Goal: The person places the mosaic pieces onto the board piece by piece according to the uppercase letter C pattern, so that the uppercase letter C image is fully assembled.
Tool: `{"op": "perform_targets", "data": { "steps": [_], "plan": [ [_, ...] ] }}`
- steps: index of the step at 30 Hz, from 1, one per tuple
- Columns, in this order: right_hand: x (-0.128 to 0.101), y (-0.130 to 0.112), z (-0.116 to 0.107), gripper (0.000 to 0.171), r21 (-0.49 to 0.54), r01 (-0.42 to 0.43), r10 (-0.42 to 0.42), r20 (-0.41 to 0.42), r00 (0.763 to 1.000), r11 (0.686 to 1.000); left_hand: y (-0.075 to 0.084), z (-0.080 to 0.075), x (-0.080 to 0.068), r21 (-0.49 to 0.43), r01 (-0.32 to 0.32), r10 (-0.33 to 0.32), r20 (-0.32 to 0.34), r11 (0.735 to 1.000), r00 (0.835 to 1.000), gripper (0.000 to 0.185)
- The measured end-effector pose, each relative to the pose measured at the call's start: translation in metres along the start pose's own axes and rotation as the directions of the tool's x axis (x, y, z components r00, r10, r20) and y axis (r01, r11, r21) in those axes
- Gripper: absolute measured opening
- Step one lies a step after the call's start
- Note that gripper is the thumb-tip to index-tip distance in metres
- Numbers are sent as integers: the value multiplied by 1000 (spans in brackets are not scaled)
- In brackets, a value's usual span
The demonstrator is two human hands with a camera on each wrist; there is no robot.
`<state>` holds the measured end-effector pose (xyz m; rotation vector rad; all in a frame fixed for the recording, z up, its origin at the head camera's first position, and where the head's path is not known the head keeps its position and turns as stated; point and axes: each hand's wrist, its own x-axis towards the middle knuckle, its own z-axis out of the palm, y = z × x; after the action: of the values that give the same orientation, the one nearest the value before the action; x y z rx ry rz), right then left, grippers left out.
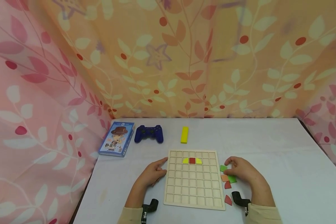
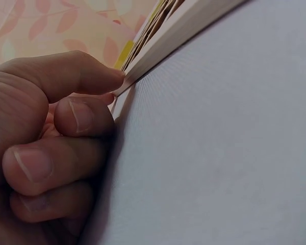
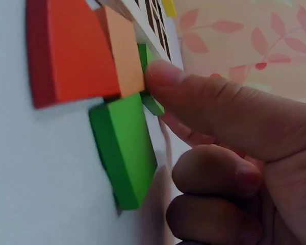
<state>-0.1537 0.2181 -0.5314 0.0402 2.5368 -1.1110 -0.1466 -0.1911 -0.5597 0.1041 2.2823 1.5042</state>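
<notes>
A pale wooden grid board lies on the table between the hands. In its second row, a red square sits between two yellow quarter-round pieces. My left hand touches the board's left edge with extended index finger and thumb; its other fingers are curled. To the board's right, my right hand pinches a green square piece between thumb and index finger. Beside it lie an orange piece, another green piece and a red quarter-round piece.
Nearer the front lies another red quarter-round piece. Behind the board are a yellow block, a blue game controller and a blue box. Patterned curtains enclose the white table.
</notes>
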Motion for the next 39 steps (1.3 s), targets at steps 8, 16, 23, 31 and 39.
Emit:
{"op": "perform_targets", "data": {
  "steps": [8,16,23,31,39],
  "plan": [
    [1,3,-1,27,-23,23,-23,-11,1000,999,1,2,-1,-7,-5,5,-13,1000,1000,60],
    [-2,-5,-7,31,-85,47,-55,-89,995,995,0,4,0,17,-6,7,-25,1000,1000,62],
    [-15,-34,-9,34,-70,171,-181,-190,965,983,1,4,-2,11,-23,23,-25,1000,999,61],
    [-33,-78,10,28,3,376,-362,-255,896,927,-2,3,0,3,-18,18,-24,1000,1000,61],
    [-40,-104,44,27,-21,437,-421,-313,851,899,-2,4,-1,23,-18,19,-19,1000,1000,61]
  ]
}}
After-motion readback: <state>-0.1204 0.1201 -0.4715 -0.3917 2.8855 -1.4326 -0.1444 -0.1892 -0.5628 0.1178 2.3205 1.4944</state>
